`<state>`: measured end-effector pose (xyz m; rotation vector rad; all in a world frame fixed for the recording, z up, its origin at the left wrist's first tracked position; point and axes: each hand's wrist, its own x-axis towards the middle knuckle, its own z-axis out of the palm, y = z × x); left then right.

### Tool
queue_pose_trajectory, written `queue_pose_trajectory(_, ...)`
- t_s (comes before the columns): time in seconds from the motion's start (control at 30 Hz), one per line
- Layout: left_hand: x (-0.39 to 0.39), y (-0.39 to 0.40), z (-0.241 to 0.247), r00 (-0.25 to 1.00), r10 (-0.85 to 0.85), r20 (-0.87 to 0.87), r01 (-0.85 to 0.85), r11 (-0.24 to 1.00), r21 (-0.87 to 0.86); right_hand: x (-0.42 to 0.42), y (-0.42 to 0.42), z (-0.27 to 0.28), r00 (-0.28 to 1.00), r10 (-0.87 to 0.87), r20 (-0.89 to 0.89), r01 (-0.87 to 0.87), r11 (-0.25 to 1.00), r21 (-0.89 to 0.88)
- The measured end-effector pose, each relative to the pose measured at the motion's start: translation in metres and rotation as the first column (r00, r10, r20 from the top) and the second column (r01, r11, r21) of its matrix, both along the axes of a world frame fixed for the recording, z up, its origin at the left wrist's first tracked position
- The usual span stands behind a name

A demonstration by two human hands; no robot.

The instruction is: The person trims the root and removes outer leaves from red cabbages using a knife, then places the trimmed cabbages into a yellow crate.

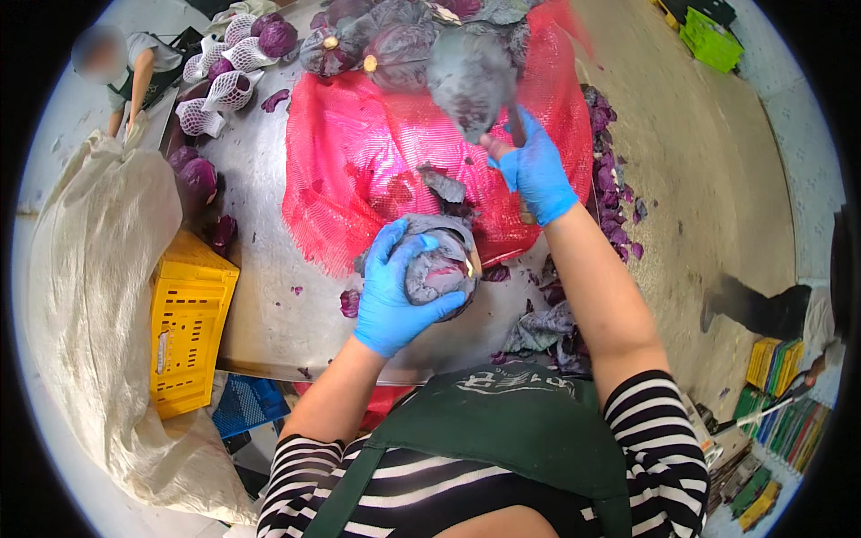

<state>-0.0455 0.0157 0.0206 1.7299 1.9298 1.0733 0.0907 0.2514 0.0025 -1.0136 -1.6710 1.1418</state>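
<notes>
My left hand (397, 289), in a blue glove, grips a red cabbage (440, 269) from the left, with its fingers and thumb spread around the head. The cabbage rests at the near edge of a red mesh sack (377, 134) laid on the metal table (269, 289). My right hand (535, 175), also blue-gloved but with a bare thumb tip, is raised above the sack's right side. It holds what looks like a knife (516, 126). A blurred grey-purple outer leaf (467, 81) meets the thumb and blade; whether it is pinched there is unclear.
Untrimmed cabbages (400, 54) are piled at the far side. Net-wrapped cabbages (232, 91) lie far left, near another person (138, 74). A yellow crate (192, 323) and a white woven sack (107, 269) stand left. Leaf scraps (609, 181) line the right side; more leaves (545, 329) lie near me.
</notes>
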Motion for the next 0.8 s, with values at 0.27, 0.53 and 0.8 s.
queue_pose_trajectory(0.27,-0.032,0.006,-0.028,0.836,0.131,0.532,-0.123,0.991,-0.05,0.042,-0.108,-0.006,0.883,0.347,0.316,-0.427,0.873,0.234)
queue_pose_trajectory(0.53,-0.009,0.049,-0.01,0.98,0.097,0.171,-0.078,0.99,-0.116,0.081,-0.132,-0.027,0.765,0.202,0.612,-0.394,0.898,0.195)
queue_pose_trajectory(0.8,-0.008,0.066,-0.006,0.993,0.073,0.088,-0.061,0.989,-0.134,0.06,-0.108,-0.031,0.564,0.283,0.776,-0.37,0.927,-0.068)
